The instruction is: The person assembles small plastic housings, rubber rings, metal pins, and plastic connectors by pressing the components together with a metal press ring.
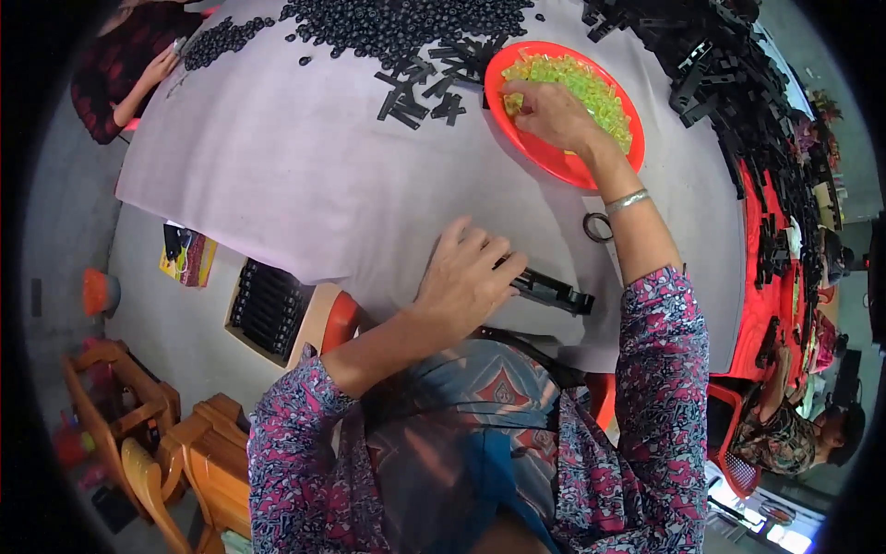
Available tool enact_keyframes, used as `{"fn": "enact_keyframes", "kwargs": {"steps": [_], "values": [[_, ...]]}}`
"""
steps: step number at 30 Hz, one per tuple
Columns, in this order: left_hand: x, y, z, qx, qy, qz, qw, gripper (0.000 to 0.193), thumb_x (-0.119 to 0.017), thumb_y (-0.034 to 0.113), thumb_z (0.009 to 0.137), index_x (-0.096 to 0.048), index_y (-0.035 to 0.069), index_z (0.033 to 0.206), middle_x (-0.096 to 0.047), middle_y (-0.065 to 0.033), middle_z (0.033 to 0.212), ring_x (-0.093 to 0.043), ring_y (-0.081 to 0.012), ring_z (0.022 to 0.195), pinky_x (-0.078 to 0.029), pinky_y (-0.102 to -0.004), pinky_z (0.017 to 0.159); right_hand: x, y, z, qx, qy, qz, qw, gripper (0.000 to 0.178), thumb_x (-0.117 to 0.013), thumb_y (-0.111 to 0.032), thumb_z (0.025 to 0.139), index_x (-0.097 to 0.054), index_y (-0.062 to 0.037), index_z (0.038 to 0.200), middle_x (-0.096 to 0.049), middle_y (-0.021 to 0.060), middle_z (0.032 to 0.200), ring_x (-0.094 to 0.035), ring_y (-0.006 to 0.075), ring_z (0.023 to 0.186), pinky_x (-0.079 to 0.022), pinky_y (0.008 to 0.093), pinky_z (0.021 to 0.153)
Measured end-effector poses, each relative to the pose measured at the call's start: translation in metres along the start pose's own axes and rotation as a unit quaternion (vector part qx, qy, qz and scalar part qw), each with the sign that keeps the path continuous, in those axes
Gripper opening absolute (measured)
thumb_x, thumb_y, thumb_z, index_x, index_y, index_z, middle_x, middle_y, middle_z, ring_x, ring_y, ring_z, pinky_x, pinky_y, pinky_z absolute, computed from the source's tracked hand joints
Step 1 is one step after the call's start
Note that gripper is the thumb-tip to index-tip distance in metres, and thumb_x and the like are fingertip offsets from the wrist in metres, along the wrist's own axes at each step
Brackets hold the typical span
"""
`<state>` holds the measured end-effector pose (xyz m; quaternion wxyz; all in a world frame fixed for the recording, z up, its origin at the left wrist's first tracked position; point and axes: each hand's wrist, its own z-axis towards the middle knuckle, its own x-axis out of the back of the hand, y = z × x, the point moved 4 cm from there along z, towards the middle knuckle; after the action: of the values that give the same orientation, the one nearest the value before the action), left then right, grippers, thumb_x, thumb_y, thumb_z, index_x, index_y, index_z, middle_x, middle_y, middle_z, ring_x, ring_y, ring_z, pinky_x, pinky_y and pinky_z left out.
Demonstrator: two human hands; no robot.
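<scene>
My left hand (464,282) is curled over a long black plastic part (554,292), pressing it to the cloth near the table's front edge. The right end of this hollow part sticks out beyond my fingers; the rest is hidden under the hand. My right hand (556,113) reaches into a round red plate (551,166) heaped with small yellow-green translucent pieces (586,92). Its thumb and forefinger pinch at the pile's left side, where a yellow-green piece shows at the fingertips. A black ring (598,227) lies below the plate, beside my right forearm.
Black strips (406,97) and a heap of small round black parts (369,28) lie on the pale tablecloth (258,148). Black parts (711,65) pile at the right. An open box (270,309) of black parts stands left below the table. Other people sit at far left and right.
</scene>
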<state>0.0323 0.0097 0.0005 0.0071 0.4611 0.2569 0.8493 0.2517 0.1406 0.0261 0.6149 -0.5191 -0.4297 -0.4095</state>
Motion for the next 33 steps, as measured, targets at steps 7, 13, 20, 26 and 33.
{"fn": "enact_keyframes", "kwargs": {"steps": [7,13,20,26,33], "values": [[-0.001,0.001,0.000,-0.003,0.002,-0.004,1.000,0.046,-0.083,0.019,0.069,-0.064,0.012,0.111,-0.054,-0.0049,0.095,-0.055,-0.0251,0.095,-0.036,-0.0498,0.103,0.003,-0.004,0.002,0.015,0.021,0.013,1.000,0.031,-0.065,-0.011,0.084,-0.068,-0.0096,0.115,-0.070,0.0169,0.090,-0.066,0.0331,0.087,-0.052,0.0451,0.082],[-0.002,0.002,0.000,0.002,-0.001,0.002,1.000,0.043,-0.081,0.018,0.071,-0.064,0.012,0.110,-0.055,-0.0046,0.096,-0.055,-0.0252,0.095,-0.036,-0.0494,0.104,0.006,-0.010,-0.027,0.055,0.021,0.050,0.997,0.012,-0.064,-0.008,0.083,-0.058,0.0008,0.089,-0.061,0.0132,0.076,-0.057,0.0272,0.069,-0.047,0.0395,0.068],[0.001,0.001,0.003,-0.007,-0.003,-0.009,1.000,0.040,-0.079,0.019,0.074,-0.064,0.009,0.110,-0.055,-0.0065,0.096,-0.055,-0.0261,0.095,-0.036,-0.0493,0.102,0.018,-0.018,-0.091,-0.057,0.028,0.222,0.973,0.003,-0.062,-0.002,0.085,-0.059,-0.0009,0.085,-0.054,-0.0016,0.071,-0.045,0.0043,0.064,-0.038,0.0230,0.056],[0.007,0.002,0.006,-0.014,-0.013,-0.001,1.000,0.041,-0.079,0.018,0.073,-0.064,0.008,0.109,-0.057,-0.0065,0.097,-0.056,-0.0260,0.095,-0.039,-0.0463,0.098,0.031,-0.048,-0.152,-0.071,0.024,0.224,0.972,0.012,-0.064,-0.003,0.076,-0.059,0.0016,0.086,-0.053,0.0098,0.068,-0.051,0.0120,0.060,-0.045,0.0297,0.056],[0.013,0.008,0.008,-0.012,-0.026,-0.020,0.999,0.038,-0.078,0.020,0.075,-0.065,0.006,0.107,-0.058,-0.0072,0.095,-0.057,-0.0262,0.093,-0.039,-0.0434,0.094,0.031,-0.079,-0.185,-0.036,-0.046,0.181,0.982,0.017,-0.059,0.003,0.071,-0.055,-0.0004,0.087,-0.052,0.0118,0.072,-0.053,0.0246,0.060,-0.046,0.0343,0.058]]}}
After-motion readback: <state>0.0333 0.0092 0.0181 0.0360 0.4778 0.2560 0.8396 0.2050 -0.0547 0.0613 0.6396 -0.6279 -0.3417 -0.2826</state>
